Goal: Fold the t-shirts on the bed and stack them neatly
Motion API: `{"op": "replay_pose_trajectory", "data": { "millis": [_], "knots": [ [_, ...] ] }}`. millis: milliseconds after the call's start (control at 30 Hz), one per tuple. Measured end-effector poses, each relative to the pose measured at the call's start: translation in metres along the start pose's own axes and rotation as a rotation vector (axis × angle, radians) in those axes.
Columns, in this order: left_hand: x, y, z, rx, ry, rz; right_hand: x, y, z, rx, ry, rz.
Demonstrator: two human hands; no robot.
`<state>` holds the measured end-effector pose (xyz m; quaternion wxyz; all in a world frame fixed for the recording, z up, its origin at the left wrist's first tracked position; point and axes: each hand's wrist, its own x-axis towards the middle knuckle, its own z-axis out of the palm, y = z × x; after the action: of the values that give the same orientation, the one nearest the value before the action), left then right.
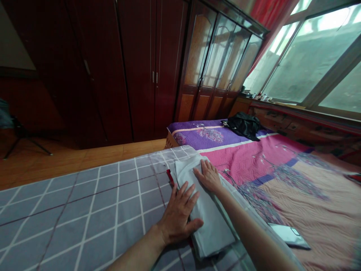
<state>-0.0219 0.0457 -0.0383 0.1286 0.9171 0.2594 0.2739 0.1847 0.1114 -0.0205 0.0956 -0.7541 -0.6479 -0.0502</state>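
Past L hand point(178, 217) & R hand point(210, 178), dark wardrobe point(141, 109) fills the back; window point(316, 64) is up & well off to R hand's right. Quilt point(242, 156), purple/pink/peach, lies ahead & right of both hands. Gray checked sheet point(70, 210) spreads under & left of them. On it, directly beneath both hands, is the cloth point(210, 222): pale gray, folded into a long flat stack. Long axis runs away from the body on a slant: near end right of L wrist, far end by R fingertips, angled leftward & pointing twd wardrobe. Black bundle point(244, 125) on quilt, well beyond R hand, a bit right. L hand, nearer the body, is spread, thumb on cloth, fingers across its left side; R hand flat on top nr far end. Hands apart, neither gripping. Phone point(289, 235) on quilt, right of R forearm. Red strip point(169, 176) just past L fingertips.
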Motion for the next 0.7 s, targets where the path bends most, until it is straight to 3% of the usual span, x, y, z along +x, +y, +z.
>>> {"op": "replay_pose_trajectory", "data": {
  "millis": [200, 333, 567, 700],
  "knots": [
    [-0.001, 0.004, 0.004, -0.044, -0.058, -0.002, -0.014, -0.022, 0.005, 0.018, -0.012, -0.105],
    [-0.001, 0.002, 0.004, -0.055, -0.071, -0.020, -0.025, -0.020, 0.002, 0.044, -0.029, -0.132],
    [-0.001, 0.002, 0.004, -0.106, -0.080, 0.007, -0.095, -0.002, -0.003, 0.159, -0.058, -0.262],
    [-0.001, 0.002, 0.004, -0.107, -0.068, -0.009, -0.112, -0.007, -0.009, 0.144, -0.041, -0.258]
  ]
}}
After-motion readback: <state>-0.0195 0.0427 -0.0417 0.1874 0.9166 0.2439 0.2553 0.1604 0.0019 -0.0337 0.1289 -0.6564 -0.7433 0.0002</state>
